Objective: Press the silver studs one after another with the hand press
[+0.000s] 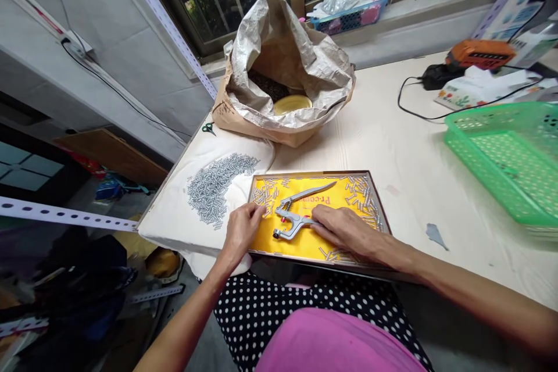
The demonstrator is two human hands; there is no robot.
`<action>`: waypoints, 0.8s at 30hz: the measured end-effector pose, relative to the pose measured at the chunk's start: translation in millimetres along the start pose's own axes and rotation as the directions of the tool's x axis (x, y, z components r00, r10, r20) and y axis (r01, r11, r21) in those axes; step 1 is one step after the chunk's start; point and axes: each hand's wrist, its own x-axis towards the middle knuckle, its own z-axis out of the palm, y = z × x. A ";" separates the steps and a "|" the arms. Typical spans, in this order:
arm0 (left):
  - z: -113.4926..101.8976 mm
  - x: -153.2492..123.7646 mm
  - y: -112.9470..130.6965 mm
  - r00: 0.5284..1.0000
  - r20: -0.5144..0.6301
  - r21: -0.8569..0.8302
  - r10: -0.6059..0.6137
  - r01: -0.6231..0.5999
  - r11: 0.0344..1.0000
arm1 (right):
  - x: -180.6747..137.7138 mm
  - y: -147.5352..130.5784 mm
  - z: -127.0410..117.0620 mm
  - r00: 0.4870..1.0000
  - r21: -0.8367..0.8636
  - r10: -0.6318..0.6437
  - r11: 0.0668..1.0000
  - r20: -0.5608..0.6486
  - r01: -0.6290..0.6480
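Note:
A yellow-lined tray [305, 244] lies at the table's near edge with several small metal pins scattered along its sides. Silver pliers [296, 209] rest in the tray's middle. My right hand [346, 231] lies flat in the tray, fingers stretched toward the pliers' handles and touching them. At the tray's left rim my left hand [242, 229] has its fingers curled and pinched over some pins; what it holds is too small to name. A pile of metal pins [215, 186] lies on white cloth [174, 215] left of the tray.
An open paper sack [288, 64] with a yellow bowl [292, 104] inside stands behind the tray. A green plastic basket [510, 157] sits at the right. Black cable [418, 113], an orange device [479, 53] and small scissors [208, 127] lie farther back.

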 end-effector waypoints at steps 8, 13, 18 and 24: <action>37.0 -27.0 11.8 0.981 0.164 0.147 0.104 -0.128 0.981 | -22.6 20.5 -29.2 0.956 0.092 0.027 0.996 -0.293 0.001; 41.6 -26.2 9.4 0.981 0.093 0.184 0.173 -0.187 0.965 | -29.4 28.6 -14.8 0.954 0.140 0.043 0.990 -0.295 -0.001; 14.6 0.3 -4.2 0.965 -0.220 0.228 0.144 -0.092 0.969 | -29.2 23.4 4.7 0.971 0.163 0.042 0.987 -0.235 -0.003; -32.4 55.4 -63.2 0.945 -0.325 0.389 -0.045 0.177 0.904 | -20.4 14.2 11.3 0.993 0.118 0.009 0.993 -0.119 0.005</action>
